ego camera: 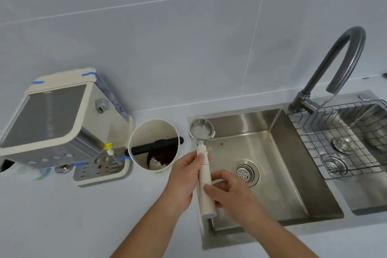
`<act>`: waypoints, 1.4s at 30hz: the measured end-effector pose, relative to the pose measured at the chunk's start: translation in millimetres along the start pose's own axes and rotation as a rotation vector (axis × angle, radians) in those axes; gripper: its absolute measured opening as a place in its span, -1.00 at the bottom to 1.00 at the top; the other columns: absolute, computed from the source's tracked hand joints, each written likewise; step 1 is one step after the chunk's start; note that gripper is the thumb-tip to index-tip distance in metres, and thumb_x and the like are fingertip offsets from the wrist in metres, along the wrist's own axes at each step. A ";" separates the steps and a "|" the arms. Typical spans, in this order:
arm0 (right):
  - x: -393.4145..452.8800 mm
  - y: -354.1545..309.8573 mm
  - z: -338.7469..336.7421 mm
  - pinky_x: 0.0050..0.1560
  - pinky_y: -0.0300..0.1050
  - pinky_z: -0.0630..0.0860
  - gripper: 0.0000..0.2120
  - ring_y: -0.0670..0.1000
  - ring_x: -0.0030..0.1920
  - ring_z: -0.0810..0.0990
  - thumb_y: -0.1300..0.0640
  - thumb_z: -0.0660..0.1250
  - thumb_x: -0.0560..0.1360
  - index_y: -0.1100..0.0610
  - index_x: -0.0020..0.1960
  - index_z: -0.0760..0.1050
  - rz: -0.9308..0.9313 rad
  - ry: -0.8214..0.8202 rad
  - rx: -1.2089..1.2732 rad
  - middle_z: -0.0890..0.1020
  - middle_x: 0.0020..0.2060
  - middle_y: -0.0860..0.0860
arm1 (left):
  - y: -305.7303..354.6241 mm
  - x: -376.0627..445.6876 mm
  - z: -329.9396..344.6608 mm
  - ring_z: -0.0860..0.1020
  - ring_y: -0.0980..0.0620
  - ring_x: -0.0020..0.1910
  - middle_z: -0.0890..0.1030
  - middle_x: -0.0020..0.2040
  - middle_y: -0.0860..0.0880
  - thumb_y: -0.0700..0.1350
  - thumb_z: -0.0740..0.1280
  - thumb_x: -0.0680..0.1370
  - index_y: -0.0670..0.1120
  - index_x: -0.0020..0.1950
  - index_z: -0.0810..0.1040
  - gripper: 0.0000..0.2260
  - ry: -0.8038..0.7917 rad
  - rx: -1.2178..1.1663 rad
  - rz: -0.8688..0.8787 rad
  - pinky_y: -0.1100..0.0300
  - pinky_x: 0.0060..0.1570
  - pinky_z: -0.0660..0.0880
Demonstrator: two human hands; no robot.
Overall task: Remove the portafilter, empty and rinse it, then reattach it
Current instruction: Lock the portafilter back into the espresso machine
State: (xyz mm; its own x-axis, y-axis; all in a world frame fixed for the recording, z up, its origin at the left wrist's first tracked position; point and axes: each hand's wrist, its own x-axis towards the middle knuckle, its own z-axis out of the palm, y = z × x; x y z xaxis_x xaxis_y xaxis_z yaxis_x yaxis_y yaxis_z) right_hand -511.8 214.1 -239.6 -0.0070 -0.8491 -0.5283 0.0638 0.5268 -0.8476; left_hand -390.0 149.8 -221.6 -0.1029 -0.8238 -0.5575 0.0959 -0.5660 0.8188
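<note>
I am holding the portafilter over the left edge of the sink, its basket facing up and looking empty, its pale handle pointing back toward me. My left hand is wrapping the upper handle, thumb and fingers pinching it just below the metal neck. My right hand is closing on the lower handle, fingers curled around it from the right.

The knock box is sitting just left of the basket on the surface, dark grounds lying under its bar, so I am judging the emptying done and the rinse next. The faucet is standing well to the right, its spout over the wire rack, not over this bowl.

With both hands sharing one slim handle, the heavy head could tip or slip and bang the steel. Rinsing at that spout could splash the surface, and the machine is waiting far left.
</note>
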 end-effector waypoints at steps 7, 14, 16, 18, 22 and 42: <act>-6.6 0.1 53.9 -0.20 -0.10 0.58 -0.77 -0.07 -0.28 0.65 0.07 0.45 0.39 -0.01 0.05 0.63 -0.025 -0.062 -0.031 0.65 -0.40 -0.09 | 3.6 -16.9 -63.0 0.61 0.01 -0.12 0.68 -0.13 -0.04 -0.15 0.31 0.59 -0.10 0.02 0.68 -0.85 0.012 -0.024 0.031 0.13 -0.08 0.54; -17.1 3.3 114.8 -0.23 -0.09 0.61 -0.74 0.02 -0.24 0.68 0.05 0.45 0.34 -0.02 0.03 0.66 0.019 -0.175 0.038 0.67 -0.30 -0.01 | 5.0 -35.6 -129.4 0.60 0.08 -0.16 0.69 -0.12 0.00 -0.17 0.34 0.57 -0.08 0.05 0.70 -0.85 0.002 -0.052 0.061 0.20 -0.12 0.52; -21.1 4.7 134.6 -0.24 -0.12 0.60 -0.76 0.00 -0.24 0.68 0.03 0.45 0.35 -0.01 0.02 0.66 0.030 -0.186 0.043 0.69 -0.25 0.03 | 3.0 -40.9 -149.8 0.59 0.07 -0.18 0.68 -0.17 0.00 -0.17 0.35 0.57 -0.07 -0.01 0.71 -0.86 0.004 -0.054 0.061 0.20 -0.12 0.52; -24.8 5.8 154.6 -0.25 -0.15 0.60 -0.76 0.00 -0.21 0.68 0.03 0.44 0.37 0.02 0.02 0.66 0.052 -0.187 0.053 0.71 -0.14 0.13 | 0.0 -46.6 -170.9 0.60 0.06 -0.19 0.68 -0.19 0.00 -0.17 0.34 0.57 -0.04 -0.07 0.73 -0.84 -0.006 -0.058 0.062 0.18 -0.10 0.55; -29.7 11.8 189.6 -0.19 -0.08 0.62 -0.81 0.09 -0.11 0.69 0.10 0.42 0.46 0.09 0.06 0.64 0.073 -0.199 0.064 0.73 -0.06 0.16 | -5.6 -54.4 -209.9 0.61 0.02 -0.17 0.67 -0.17 -0.04 -0.16 0.34 0.58 -0.08 -0.04 0.71 -0.86 0.001 -0.053 0.039 0.10 -0.03 0.58; -27.5 32.8 299.5 -0.19 0.07 0.66 -0.70 0.13 0.00 0.72 0.21 0.46 0.40 0.10 0.13 0.66 0.164 -0.359 0.058 0.69 0.02 0.17 | 0.3 -61.5 -340.1 0.64 0.11 -0.13 0.73 -0.16 0.05 -0.07 0.37 0.53 0.05 -0.09 0.71 -0.89 -0.094 0.420 0.051 0.22 -0.10 0.49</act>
State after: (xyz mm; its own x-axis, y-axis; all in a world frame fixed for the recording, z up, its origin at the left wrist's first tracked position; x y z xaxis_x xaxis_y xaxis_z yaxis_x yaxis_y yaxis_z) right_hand -210.6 242.9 -237.7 0.3565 -0.7192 -0.5964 0.0911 0.6621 -0.7439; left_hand -47.0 189.8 -233.8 -0.1998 -0.8331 -0.5157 -0.3058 -0.4470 0.8406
